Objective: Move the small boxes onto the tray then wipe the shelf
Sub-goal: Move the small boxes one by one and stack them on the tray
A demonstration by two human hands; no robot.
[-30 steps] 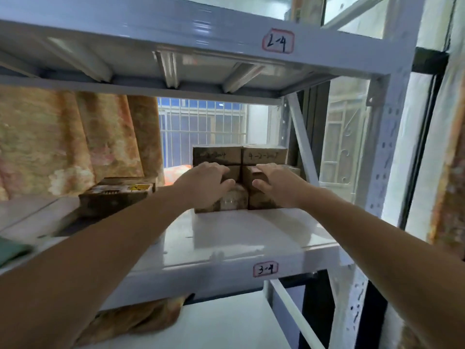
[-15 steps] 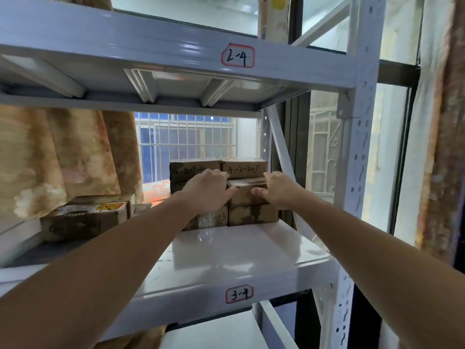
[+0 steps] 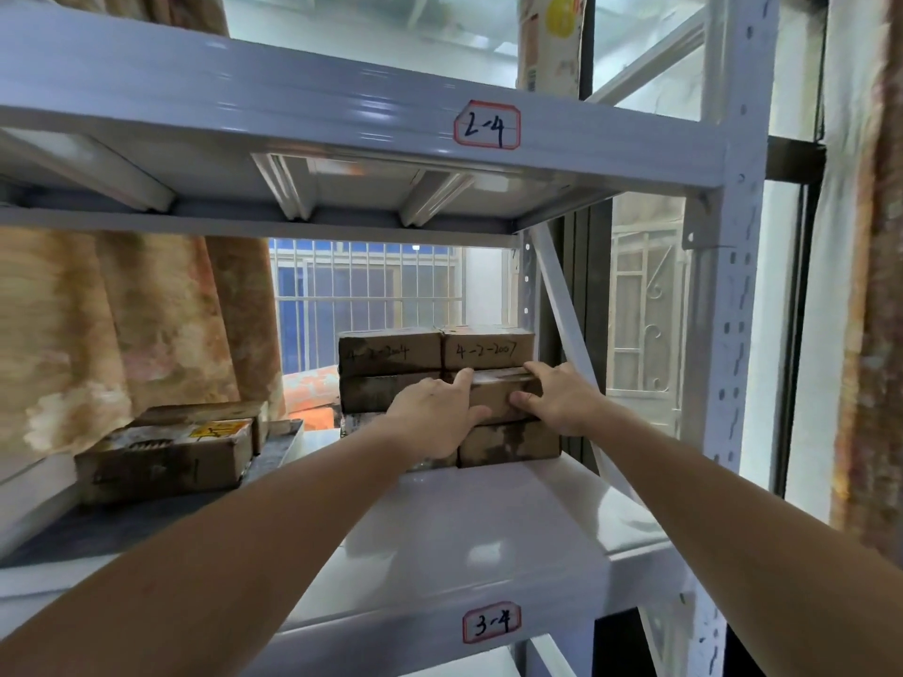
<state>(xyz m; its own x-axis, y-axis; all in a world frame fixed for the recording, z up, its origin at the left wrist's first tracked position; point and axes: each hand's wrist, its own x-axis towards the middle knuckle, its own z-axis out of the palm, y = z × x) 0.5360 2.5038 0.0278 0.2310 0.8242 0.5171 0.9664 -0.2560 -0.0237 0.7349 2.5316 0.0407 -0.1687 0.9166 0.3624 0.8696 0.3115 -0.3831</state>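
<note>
On shelf (image 3: 488,530), left hand (image 3: 435,422) and right hand (image 3: 562,403) pinch middle box (image 3: 498,395), apparently firmly; pulling it could topple top boxes (image 3: 440,351).

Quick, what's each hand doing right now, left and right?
Left hand: closed on the left end of the middle box in the right stack.
Right hand: closed on the right end of the same box.

Left hand (image 3: 436,416) and right hand (image 3: 562,402) gripping middle small box (image 3: 498,394), stacked boxes, white shelf (image 3: 488,544)
</note>
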